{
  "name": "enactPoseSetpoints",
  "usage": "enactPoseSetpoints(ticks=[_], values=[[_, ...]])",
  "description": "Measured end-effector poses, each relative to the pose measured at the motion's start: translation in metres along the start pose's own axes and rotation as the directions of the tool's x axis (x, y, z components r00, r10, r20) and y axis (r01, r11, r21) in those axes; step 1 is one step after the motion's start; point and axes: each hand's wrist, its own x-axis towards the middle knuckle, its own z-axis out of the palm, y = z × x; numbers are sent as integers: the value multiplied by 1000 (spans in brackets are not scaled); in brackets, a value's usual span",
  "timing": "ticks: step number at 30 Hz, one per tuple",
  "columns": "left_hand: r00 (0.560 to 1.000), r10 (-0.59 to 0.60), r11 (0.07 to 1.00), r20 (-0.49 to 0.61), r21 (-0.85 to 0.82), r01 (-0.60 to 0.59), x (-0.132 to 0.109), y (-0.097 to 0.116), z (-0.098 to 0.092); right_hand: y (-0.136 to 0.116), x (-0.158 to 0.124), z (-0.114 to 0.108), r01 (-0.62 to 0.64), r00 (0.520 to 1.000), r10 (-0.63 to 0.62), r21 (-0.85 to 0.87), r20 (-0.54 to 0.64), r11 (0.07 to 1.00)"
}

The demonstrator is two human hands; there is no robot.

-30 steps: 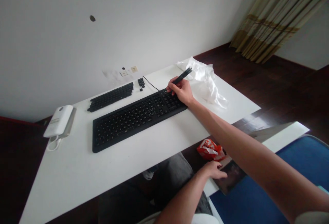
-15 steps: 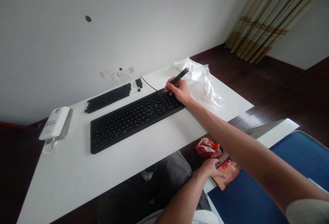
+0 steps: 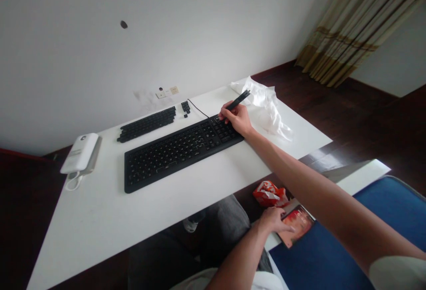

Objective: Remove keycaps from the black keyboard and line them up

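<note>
My right hand (image 3: 237,118) is closed around a slim black pen-like tool (image 3: 242,98), held slantwise at the top right of a black keyboard (image 3: 181,152). The tool's lower tip is hidden by my fingers. Most key positions on the keyboard look bare, with small light-edged sockets. Behind it lie a block of loose black keycaps (image 3: 148,124) in rows and a smaller group of keycaps (image 3: 186,107). Down by the seat, my left hand (image 3: 273,220) rests at the edge of a flat item with a red-orange cover (image 3: 297,225), thumb spread apart from the fingers.
On the white table (image 3: 100,232), a white power bank (image 3: 80,152) with a short cable lies at the left. Crumpled clear plastic (image 3: 266,108) is at the right. An orange-and-white wrapper (image 3: 270,193) sits beside a blue seat (image 3: 319,254). The wall borders the table's back.
The view has turned slightly left, so the table things appear a little further right. My right hand stays at the keyboard's top right with the tool, and my left hand keeps its place.
</note>
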Motion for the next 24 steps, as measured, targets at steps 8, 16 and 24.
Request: enactPoseSetpoints(ticks=[8,16,24], values=[[998,-49,996,40,-68,51,6,-2,-1,0,-1,0,-5,1000,5,-17,7,1000],[998,42,996,-42,80,-38,-1,-5,8,0,-1,-1,14,1000,-14,-33,17,999],[998,49,995,-40,86,-45,-4,-4,7,1,-1,-1,3,1000,-3,-39,21,999]])
